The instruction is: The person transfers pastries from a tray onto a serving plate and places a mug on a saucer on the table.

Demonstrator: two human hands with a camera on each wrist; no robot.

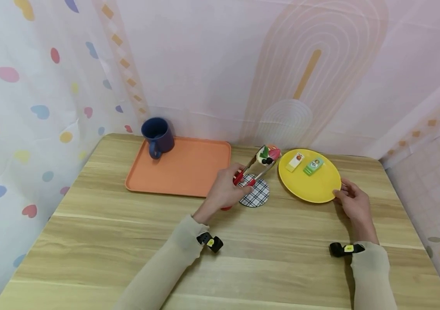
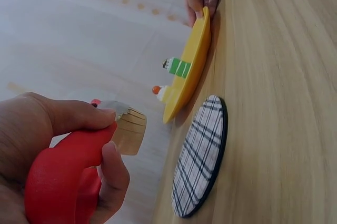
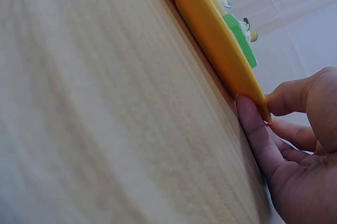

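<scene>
My left hand [image 1: 227, 186] grips red-handled tongs [image 2: 63, 174], thumb and fingers round the handles. Between the tongs' far ends is a toy cupcake [image 1: 268, 156] with berries and a green leaf on top, held above the table close to the yellow plate [image 1: 316, 193]. With thumb and fingers my right hand [image 1: 353, 200] pinches the plate's right rim. On that plate lie a yellow cake slice [image 1: 295, 162] and a green cake slice [image 1: 313, 166], each with a small fruit topping. Below the tongs a round plaid coaster [image 1: 256, 196] lies on the table.
An orange tray [image 1: 181, 168] lies to the left of the coaster. The dark blue mug [image 1: 159, 135] stands on the tray's back left corner, handle towards me. A patterned cloth [image 1: 204, 64] hangs behind the wooden table [image 1: 266, 267].
</scene>
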